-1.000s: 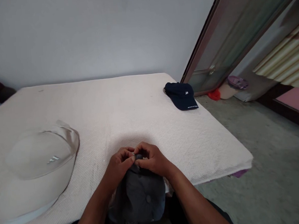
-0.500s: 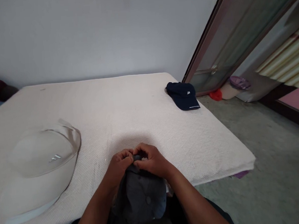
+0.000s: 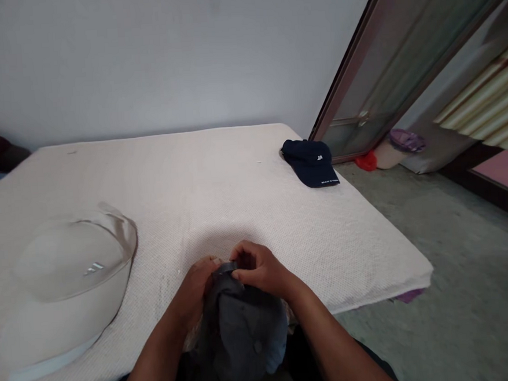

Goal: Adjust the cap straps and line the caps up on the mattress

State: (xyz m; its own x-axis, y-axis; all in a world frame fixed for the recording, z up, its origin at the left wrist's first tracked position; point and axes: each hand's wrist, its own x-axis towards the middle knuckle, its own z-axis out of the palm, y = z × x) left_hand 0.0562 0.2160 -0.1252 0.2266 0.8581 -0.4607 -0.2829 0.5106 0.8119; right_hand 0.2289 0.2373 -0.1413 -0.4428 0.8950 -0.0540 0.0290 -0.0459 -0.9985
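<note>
A dark grey cap (image 3: 246, 330) hangs from both hands, over my lap at the near edge of the bed. My left hand (image 3: 202, 281) is closed on the strap side of the cap, fingers mostly hidden behind the cloth. With thumb and index finger, my right hand (image 3: 259, 268) pinches the cap's strap (image 3: 227, 267) just to the right of the left hand. The crown, with its round top button, faces up toward me. How the strap is fastened cannot be made out.
On the left of the white bedspread (image 3: 201, 182) lies a pale beige visor hat (image 3: 72, 273). A navy cap (image 3: 310, 160) rests near the far right edge. Beyond are a door (image 3: 360, 90), the concrete floor (image 3: 459, 269) and a purple-topped container (image 3: 407, 140).
My left hand has shifted slightly left along the strap, its fingers now more behind the cap. More of the strap shows between the hands, and the crown has turned a little to the right.
</note>
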